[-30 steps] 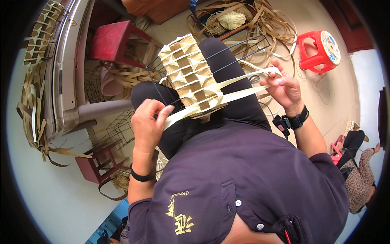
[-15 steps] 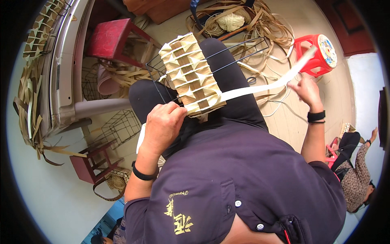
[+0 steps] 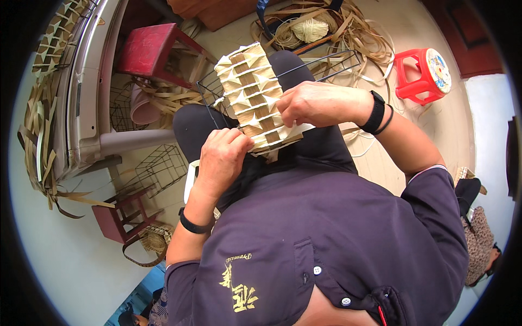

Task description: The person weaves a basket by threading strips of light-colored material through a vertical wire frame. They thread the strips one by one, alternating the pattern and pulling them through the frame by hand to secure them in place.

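The weave (image 3: 255, 98) lies over the lap, with the wire frame (image 3: 340, 72) showing beyond it. The left hand (image 3: 220, 160) looks pinched narrow on its near left corner. The right hand (image 3: 312, 103) bunches its fingers at the right edge, over a pale strip (image 3: 305, 128); whether they grip it, one cannot tell. An uneven tug there could skew the near row; a slack left hand could let the weave slide on the thighs (image 3: 196, 133).
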The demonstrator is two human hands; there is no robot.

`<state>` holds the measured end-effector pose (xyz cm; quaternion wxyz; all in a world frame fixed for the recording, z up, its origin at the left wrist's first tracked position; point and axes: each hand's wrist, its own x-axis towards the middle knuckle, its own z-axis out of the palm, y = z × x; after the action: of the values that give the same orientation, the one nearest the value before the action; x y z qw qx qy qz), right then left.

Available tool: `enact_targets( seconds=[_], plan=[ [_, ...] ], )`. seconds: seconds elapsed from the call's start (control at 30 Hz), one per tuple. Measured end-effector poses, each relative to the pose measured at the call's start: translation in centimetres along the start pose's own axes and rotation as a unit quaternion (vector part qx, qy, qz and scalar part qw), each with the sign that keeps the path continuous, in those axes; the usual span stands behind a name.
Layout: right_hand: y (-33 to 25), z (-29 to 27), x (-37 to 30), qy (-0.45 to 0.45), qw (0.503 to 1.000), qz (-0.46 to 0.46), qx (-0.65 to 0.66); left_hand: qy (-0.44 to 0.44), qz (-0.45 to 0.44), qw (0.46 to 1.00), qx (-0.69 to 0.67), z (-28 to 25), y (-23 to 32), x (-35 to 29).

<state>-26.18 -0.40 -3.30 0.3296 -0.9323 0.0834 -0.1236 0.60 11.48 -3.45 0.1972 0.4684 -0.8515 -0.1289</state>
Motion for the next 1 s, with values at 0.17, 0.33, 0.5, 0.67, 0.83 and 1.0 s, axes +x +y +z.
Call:
enact_targets(
  seconds=[0.17,0.33,0.5,0.67,0.83,1.0],
  plan=[
    [-1.0,0.2,1.2,-0.029,0.999,0.033,-0.025,0.0,-0.015,1.0,0.02,-0.2,0.1,-0.4],
    [-1.5,1.2,0.3,0.033,0.998,0.047,-0.019,0.012,0.005,0.999,0.042,-0.3,-0.7,-2.3],
    [-0.9,2.3,0.2,0.052,0.998,0.018,-0.03,0.046,0.038,0.997,0.055,-0.5,-1.6,-3.7],
    [-1.9,4.0,0.8,0.095,0.991,-0.057,-0.081,0.017,0.053,0.998,0.033,-0.3,-0.8,-2.3],
    [-1.6,2.9,0.3,0.095,0.995,0.025,-0.01,-0.003,0.081,0.996,0.048,-0.4,-1.0,-2.1],
    [-1.2,4.3,0.3,0.116,0.99,0.078,-0.024,-0.009,0.095,0.994,0.056,-0.9,-1.4,-2.1]
  ],
)
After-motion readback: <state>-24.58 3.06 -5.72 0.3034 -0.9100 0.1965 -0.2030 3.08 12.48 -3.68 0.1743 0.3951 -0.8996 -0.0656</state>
